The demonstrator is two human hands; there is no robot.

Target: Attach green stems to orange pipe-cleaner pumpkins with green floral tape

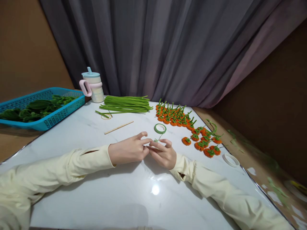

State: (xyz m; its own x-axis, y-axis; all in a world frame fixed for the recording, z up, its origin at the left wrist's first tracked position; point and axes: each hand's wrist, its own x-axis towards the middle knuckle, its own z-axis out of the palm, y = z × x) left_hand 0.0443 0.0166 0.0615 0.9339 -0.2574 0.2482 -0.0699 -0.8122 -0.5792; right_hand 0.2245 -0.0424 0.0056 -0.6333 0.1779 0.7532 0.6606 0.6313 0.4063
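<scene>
My left hand (130,147) and my right hand (164,154) meet over the middle of the white table, fingertips pinched close together. A thin strip of green floral tape (160,136) runs from its roll (160,128) down to my right fingers, where a small pale green bit shows. The roll lies flat just beyond the hands. Whatever sits between my left fingertips is too small and covered to make out. Right of the hands are several orange fuzzy pumpkin-like pieces (186,141) with green tops, some with upright green stems.
Green pipe-cleaner stems (127,104) lie bundled at the back. Nearer are a wooden stick (119,127) and a rubber band (106,117). A lidded tumbler (97,92) stands beside a blue basket (64,114) of green leaf-like pieces. An empty white ring (231,160) rests near the right edge.
</scene>
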